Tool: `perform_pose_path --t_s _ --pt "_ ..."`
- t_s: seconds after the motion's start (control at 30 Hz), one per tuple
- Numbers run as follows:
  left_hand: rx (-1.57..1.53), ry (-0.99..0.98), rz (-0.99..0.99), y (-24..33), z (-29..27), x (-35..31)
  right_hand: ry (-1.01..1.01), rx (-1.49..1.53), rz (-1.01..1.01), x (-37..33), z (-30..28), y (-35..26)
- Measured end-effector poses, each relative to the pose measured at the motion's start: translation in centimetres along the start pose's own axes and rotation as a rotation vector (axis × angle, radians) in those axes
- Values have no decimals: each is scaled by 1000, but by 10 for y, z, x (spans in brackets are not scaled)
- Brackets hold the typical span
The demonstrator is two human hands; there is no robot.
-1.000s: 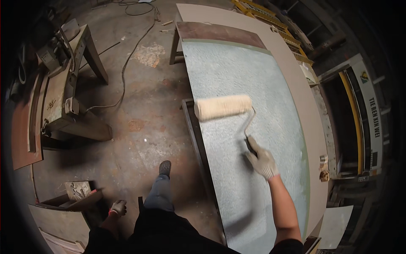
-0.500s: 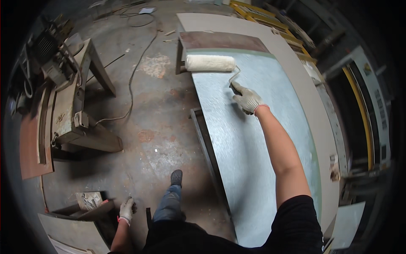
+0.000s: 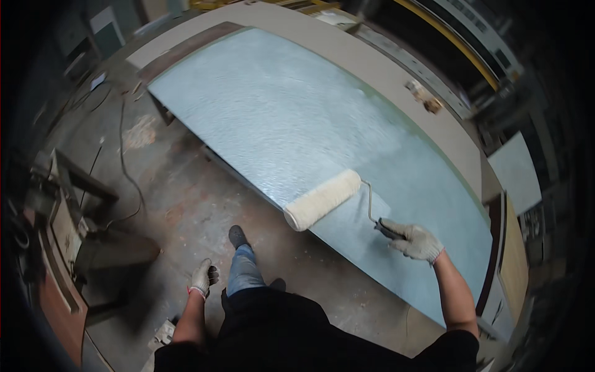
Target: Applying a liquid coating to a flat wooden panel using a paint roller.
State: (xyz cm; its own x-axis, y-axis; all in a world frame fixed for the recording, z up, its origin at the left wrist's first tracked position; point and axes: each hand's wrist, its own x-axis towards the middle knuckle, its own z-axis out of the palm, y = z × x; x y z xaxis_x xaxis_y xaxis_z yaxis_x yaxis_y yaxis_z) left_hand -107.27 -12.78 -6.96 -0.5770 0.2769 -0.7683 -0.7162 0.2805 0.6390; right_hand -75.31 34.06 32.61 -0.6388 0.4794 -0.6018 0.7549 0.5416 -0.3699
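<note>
A paint roller with a fluffy cream sleeve [image 3: 323, 199] lies across the near edge of a long pale blue, wet-looking panel [image 3: 248, 111]. Its bent wire frame runs to a dark handle [image 3: 390, 229]. My right hand [image 3: 419, 242], in a whitish knitted glove, is closed around that handle above the panel's right part. Down by my left side hangs my left hand [image 3: 202, 277], gloved too. Its fingers are loosely curled and slightly apart, with nothing seen in them; it touches nothing. A greener band runs along the panel's far edge.
The panel lies over larger boards [image 3: 452, 142] on a low support. Wooden workbench parts [image 3: 93, 248] stand at the left, and a cable [image 3: 124, 167] trails over the concrete floor. Scraps [image 3: 424, 97] sit on the far board's edge. More boards [image 3: 517, 173] stand at the right.
My view has turned to the right. The roller has come from the panel's far end back toward me and right, its sleeve now slanting. My right arm is drawn in closer.
</note>
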Motion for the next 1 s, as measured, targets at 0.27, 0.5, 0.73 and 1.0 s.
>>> perform_pose_path --t_s 0.27,0.5,0.73,1.0 --pt "95 -222 -30 31 95 20 355 347 370 -93 62 75" --pt "-476 -551 18 131 253 -53 611 34 204 71 23 126" --pt "-664 -622 38 184 297 -58 569 11 198 271 -145 81" --pt "-767 -466 11 160 307 -47 546 131 231 333 -182 107"
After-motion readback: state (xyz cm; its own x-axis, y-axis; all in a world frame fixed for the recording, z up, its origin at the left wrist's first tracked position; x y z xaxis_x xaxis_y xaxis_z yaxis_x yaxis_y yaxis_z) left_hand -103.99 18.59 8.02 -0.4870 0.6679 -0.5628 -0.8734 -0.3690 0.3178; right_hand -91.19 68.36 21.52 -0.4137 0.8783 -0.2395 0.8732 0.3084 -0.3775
